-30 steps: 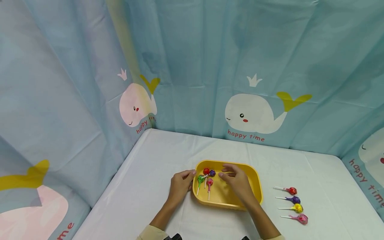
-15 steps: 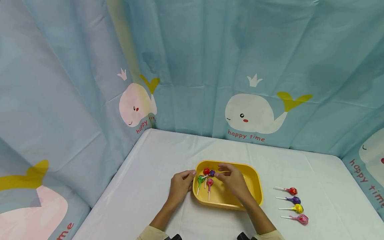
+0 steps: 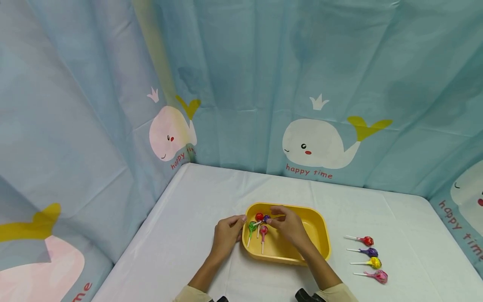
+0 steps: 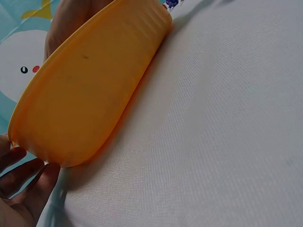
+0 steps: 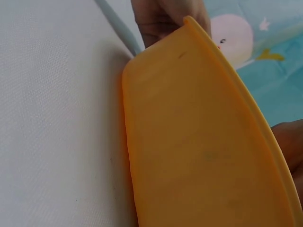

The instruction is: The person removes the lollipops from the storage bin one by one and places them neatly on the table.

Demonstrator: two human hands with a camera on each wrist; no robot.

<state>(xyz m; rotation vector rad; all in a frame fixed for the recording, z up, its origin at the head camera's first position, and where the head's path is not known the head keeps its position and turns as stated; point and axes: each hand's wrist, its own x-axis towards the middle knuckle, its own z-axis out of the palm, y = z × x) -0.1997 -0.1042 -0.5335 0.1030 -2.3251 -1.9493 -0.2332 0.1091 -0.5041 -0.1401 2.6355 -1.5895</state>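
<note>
A yellow plastic tray (image 3: 283, 247) stands on the white-covered table. My left hand (image 3: 225, 235) holds it by its left end, thumb at the rim and the other fingers against the outer wall in the left wrist view. My right hand (image 3: 290, 228) reaches in over the far rim, thumb tip right at a purple lollipop (image 3: 266, 218) and forefinger spread apart from the thumb. Close by in the tray's left part lie a red lollipop (image 3: 259, 216), a green lollipop (image 3: 252, 227) and a pink lollipop (image 3: 263, 230). The right hand's fingers are mostly hidden behind the tray (image 5: 199, 132) in the right wrist view.
Right of the tray, a column of lollipops lies on the table: red (image 3: 367, 240), purple (image 3: 371, 252), yellow (image 3: 375, 263) and pink (image 3: 380, 276), sticks pointing left. A blue curtain (image 3: 241, 84) with printed whales hangs behind and beside the table.
My right hand has moved left inside the tray, its thumb coming up to the purple lollipop. The left hand keeps its place at the tray's end.
</note>
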